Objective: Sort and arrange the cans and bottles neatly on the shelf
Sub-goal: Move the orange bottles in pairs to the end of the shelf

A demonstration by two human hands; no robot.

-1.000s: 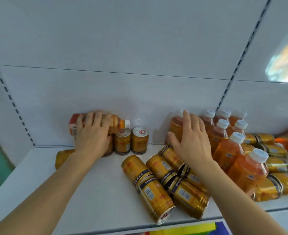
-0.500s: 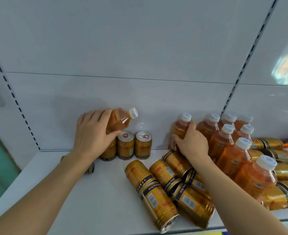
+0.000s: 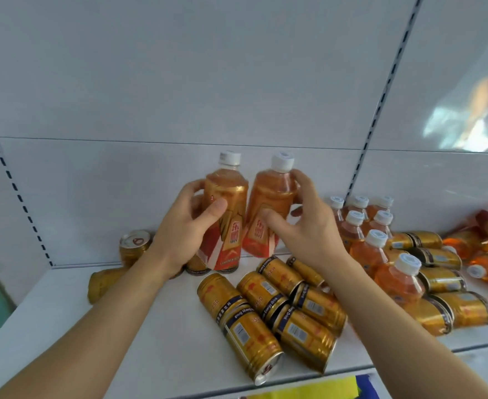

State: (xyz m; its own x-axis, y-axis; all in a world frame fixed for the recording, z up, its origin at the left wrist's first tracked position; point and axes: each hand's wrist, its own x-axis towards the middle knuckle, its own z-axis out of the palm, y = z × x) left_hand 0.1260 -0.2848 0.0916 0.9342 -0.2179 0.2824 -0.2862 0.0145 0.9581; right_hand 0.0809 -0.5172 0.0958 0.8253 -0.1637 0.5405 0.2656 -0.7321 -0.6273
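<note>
My left hand (image 3: 184,226) grips an orange tea bottle (image 3: 228,214) with a white cap, held upright above the white shelf (image 3: 156,335). Close beside it, my right hand (image 3: 306,223) grips a second orange tea bottle (image 3: 268,205), tilted slightly left. The two bottles almost touch at mid-height. Several gold cans (image 3: 263,315) lie on their sides in front of my hands. One gold can (image 3: 135,246) stands at the back left, and another (image 3: 101,283) lies beside my left forearm.
A group of upright tea bottles (image 3: 363,226) stands at the back right, with more gold cans (image 3: 444,283) lying among them. Fallen bottles (image 3: 484,254) lie at the far right. The white back panel (image 3: 150,197) closes the shelf behind. A slotted upright (image 3: 381,96) divides the panels.
Both hands lifted their bottles from the back of the shelf and brought them together at the centre. The left bottle went from lying tilted to upright. The view came closer.
</note>
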